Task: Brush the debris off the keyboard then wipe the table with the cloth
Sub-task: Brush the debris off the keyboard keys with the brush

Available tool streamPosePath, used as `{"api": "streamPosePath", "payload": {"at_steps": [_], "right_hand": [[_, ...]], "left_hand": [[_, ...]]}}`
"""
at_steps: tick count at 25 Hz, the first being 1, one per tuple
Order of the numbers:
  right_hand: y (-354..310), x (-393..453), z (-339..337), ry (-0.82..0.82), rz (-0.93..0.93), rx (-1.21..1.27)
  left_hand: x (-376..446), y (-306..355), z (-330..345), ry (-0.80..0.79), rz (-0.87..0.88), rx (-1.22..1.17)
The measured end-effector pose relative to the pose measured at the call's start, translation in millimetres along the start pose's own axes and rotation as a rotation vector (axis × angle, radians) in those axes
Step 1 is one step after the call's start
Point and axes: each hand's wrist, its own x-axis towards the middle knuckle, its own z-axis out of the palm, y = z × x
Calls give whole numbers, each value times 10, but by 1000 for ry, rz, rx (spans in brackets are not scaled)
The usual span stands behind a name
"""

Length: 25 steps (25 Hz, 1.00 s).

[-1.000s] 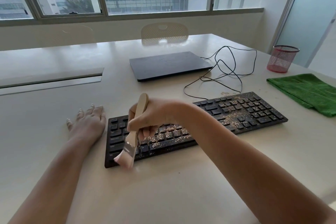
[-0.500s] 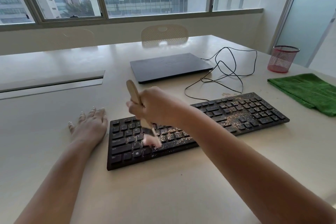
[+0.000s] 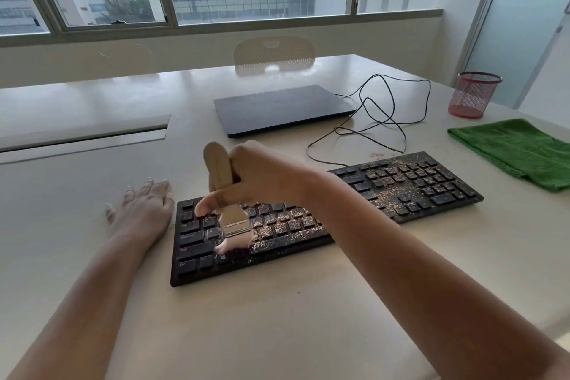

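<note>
Black keyboard (image 3: 401, 191), one, on table (image 3: 277, 318), long axis 8-to-2 o'clock, debris (image 3: 287, 227) on middle and right keys. One wooden brush (image 3: 226, 194), handle toward 12, bristles on left keys; right hand (image 3: 262, 177) grips handle. Left hand (image 3: 143, 210) flat on table, fingers straight, at keyboard's 9 o'clock end. One green cloth (image 3: 518, 151) at 2 o'clock.

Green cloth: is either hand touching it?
No, the cloth lies alone at the right; the right hand grips the brush.

Hidden and blurred parts
The right hand (image 3: 262, 176) and its forearm cover the keyboard's (image 3: 416, 185) middle keys; brush (image 3: 229, 213) bristles blur; green cloth (image 3: 518, 148) runs off the right edge.
</note>
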Motion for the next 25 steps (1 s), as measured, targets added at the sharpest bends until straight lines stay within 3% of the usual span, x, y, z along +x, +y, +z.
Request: {"api": "streamPosePath", "payload": {"at_steps": [3,8,12,14,17,20,22,25], "right_hand": [[-25,-4,53,54,-40,84],[-121,-26,147,-73,-97,148],[-112,-67,58,41,-132,150],[-148,-65,103,22,-129,186],[-158,-54,124,-48,-92,83],[-108,-30,46,101,-66,-75],[-135,-19,74,169,-103,-27],[-225,-14,198,121,-127,-24]], "left_hand": [[-27,0,-3,7,11,-3],[-44,-7,-19,-3,16,42],[-57,19,-17,28,4,-27],[-78,25,-32,25,8,-17],[-66,10,-21,1,20,23],[-32,32,-22,3,-8,5],[-62,52,-44,-3,-26,34],[-122,35,-61,-18,0,62]]}}
